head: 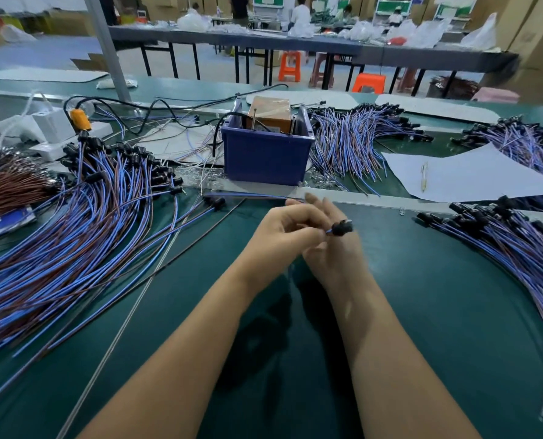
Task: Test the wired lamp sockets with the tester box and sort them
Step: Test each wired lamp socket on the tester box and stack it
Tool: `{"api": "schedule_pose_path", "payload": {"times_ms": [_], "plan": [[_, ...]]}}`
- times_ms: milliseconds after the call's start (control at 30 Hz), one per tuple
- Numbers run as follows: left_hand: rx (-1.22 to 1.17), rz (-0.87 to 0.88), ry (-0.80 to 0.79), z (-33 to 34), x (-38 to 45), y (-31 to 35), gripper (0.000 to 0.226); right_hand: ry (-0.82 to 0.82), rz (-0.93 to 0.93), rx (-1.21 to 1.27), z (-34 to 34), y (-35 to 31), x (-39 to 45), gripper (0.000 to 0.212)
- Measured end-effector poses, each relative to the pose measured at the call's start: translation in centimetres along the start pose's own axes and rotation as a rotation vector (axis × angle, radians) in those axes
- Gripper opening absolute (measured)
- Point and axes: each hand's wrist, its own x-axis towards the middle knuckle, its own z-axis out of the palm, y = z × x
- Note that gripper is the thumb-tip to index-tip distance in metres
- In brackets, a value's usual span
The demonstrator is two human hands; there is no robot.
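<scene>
At the centre of the frame the left hand (pixel 287 231) pinches the blue lead just behind a black lamp socket (pixel 341 228), its fingers curled round the wire. The right hand (pixel 330 245) lies against it from the right with fingers extended upward; whether it also grips the wire cannot be told, since the left hand covers the contact area. The socket sits just right of the left fingertips, above the green table (pixel 438 296). The assembly appears light: a small rigid moulded body on thin, limp leads that will trail and snag neighbouring bundles. The recommended hold is on the socket body or on the wire immediately behind it, where the lead is stiffest; pulling further down the wire is likely to strain the joint. The tester box (pixel 270 117) stands in a blue bin (pixel 264 156) at upper centre. One pile of sockets (pixel 83 217) fills the left of the frame, another pile (pixel 501 242) the right.
</scene>
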Motion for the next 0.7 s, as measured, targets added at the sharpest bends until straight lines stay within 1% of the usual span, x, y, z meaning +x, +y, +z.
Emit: {"api": "schedule_pose_path", "payload": {"times_ms": [67,100,133,167,300,367,400,467,567,700], "plan": [[-0.084,-0.088,-0.068,-0.7,-0.2,-0.6,0.025,0.101,-0.054,-0.147,-0.1,0.1,0.2,0.028],[-0.087,-0.117,-0.072,-1.0,-0.3,-0.9,0.024,0.135,-0.088,-0.227,-0.1,0.3,0.3,0.022],[-0.073,-0.135,-0.041,-1.3,-0.3,-1.3,0.023,0.150,-0.122,-0.289,-0.2,0.5,0.4,0.019],[-0.057,-0.143,0.026,-1.6,-0.3,-1.6,0.024,0.147,-0.147,-0.327,-0.1,0.7,0.4,0.018],[-0.009,-0.167,0.426,-2.3,0.6,-3.3,0.030,0.125,-0.281,-0.487,0.2,1.3,0.5,0.017],[0.053,-0.180,0.531,-2.8,1.1,-3.7,0.027,0.138,-0.334,-0.597,0.2,1.4,0.6,0.018],[0.067,-0.185,0.544,-2.9,1.2,-3.9,0.025,0.146,-0.349,-0.634,0.2,1.5,0.5,0.019],[0.061,-0.180,0.511,-3.2,1.1,-3.9,0.022,0.140,-0.358,-0.684,0.3,1.6,0.2,0.021],[0.017,-0.117,0.463,-3.2,0.7,-3.6,0.022,0.087,-0.348,-0.799,0.4,2.1,-0.1,0.023],[0.220,-0.032,0.476,-3.7,0.5,-3.4,0.015,0.074,-0.373,-0.975,0.1,2.7,0.0,0.020]]}}
